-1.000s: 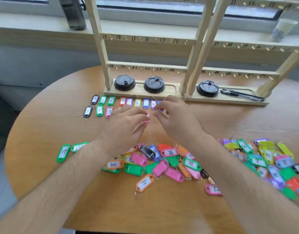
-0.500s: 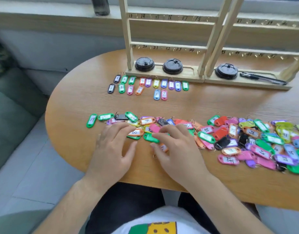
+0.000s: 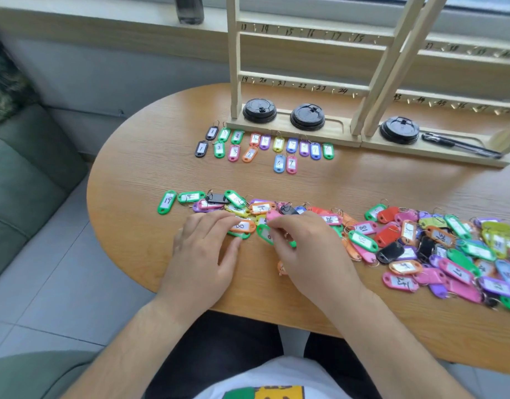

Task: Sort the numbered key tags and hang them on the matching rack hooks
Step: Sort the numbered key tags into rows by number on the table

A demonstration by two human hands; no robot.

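"How far along is the person?"

"Early. Low-numbered tags (image 3: 265, 146) lie in rows toward the table's (image 3: 133, 174) far edge, before the rack (image 3: 294, 128). Visible hooks (image 3: 354, 95) are bare."

"The hands?"

"Left hand (image 3: 202, 251) flat, fingers spread on the unsorted pile (image 3: 438, 237) along the near edge. Right hand (image 3: 308, 249) bent over a pink tag (image 3: 273, 216), grip unclear."

The left hand (image 3: 202, 254) is lying flat on the tabletop (image 3: 133, 174), its fingertips touching an orange tag marked 8 (image 3: 243, 226). The right hand (image 3: 308, 251) is resting just beside it, fingers stretched onto a pink tag (image 3: 273, 216) and a green tag (image 3: 264, 234). A loose pile of coloured key tags (image 3: 438, 243) is spreading out to the right. Two short rows of sorted tags (image 3: 265, 145) are lying before the wooden rack (image 3: 294, 128), whose base is carrying three black lids (image 3: 259, 110) and a pen (image 3: 461, 145).
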